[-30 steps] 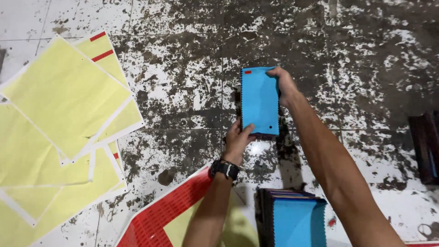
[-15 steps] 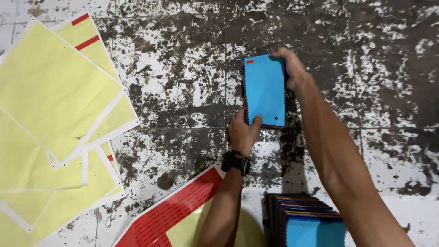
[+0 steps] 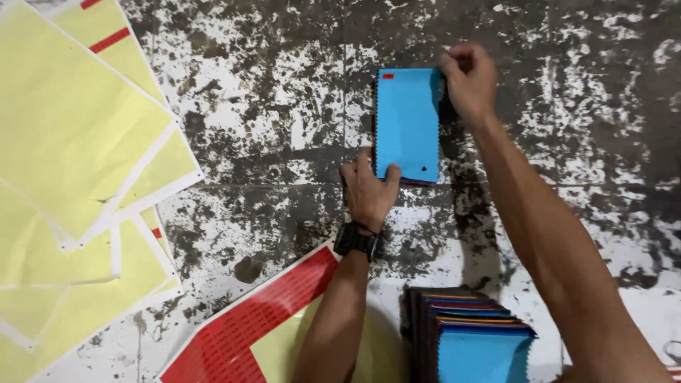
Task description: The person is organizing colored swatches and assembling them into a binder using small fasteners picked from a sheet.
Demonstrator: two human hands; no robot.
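My left hand [image 3: 367,193] sits at the near short edge of the blue fabric swatch [image 3: 406,122], thumb pressed on its lower corner, other fingers bunched on the floor just left of it. My right hand [image 3: 468,81] pinches the far right corner of the same swatch, fingers curled shut on the edge. Swatch lies flat on the stained tile floor [image 3: 269,128], long side running away from me, zigzag-cut edges, small red label [image 3: 388,76] at the far left corner, a dark dot near the near right corner. Open floor all round it: left toward the paper, right and beyond also bare. Black wristwatch [image 3: 357,240] on my left wrist. Near me, between my forearms, a stack of swatches [image 3: 472,333], blue one on top, darker colours layered behind. Left of that a red-and-yellow sheet [image 3: 248,330] with white border, partly under my left arm. Far left, overlapping pale yellow sheets [image 3: 71,142] with white margins, one with red bars at the top.
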